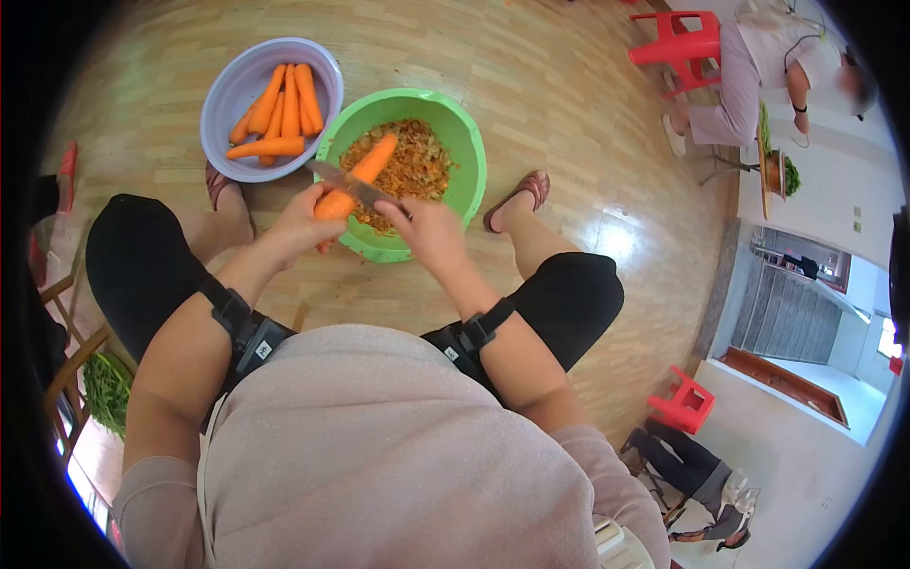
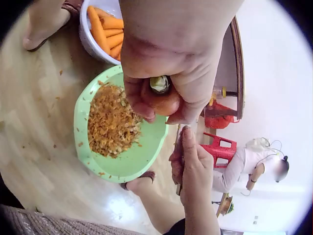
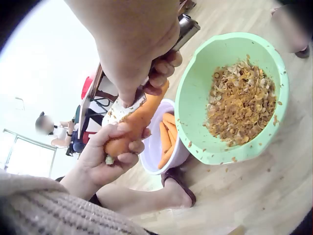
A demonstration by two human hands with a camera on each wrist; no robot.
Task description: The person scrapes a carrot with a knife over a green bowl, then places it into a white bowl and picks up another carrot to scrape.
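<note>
My left hand (image 1: 301,220) grips a carrot (image 1: 376,159) around its thick end, where a short green stem stub shows in the left wrist view. The carrot tilts out over the green basin (image 1: 471,180), its narrow end pointing away from me. In my right hand (image 1: 433,232) is a knife (image 1: 337,178), held by its handle, with the blade lying across the carrot. Orange bits cling to the blade in the right wrist view, where the thumb presses near the blade's base. Inside the basin lies a heap of carrot peelings (image 1: 417,156).
A pale purple basin (image 1: 216,104) with several carrots (image 1: 305,95) stands left of the green one. My feet are on either side of the basins. Peel scraps dot the wooden floor (image 3: 259,191). Seated people and red stools (image 1: 678,40) are at the right.
</note>
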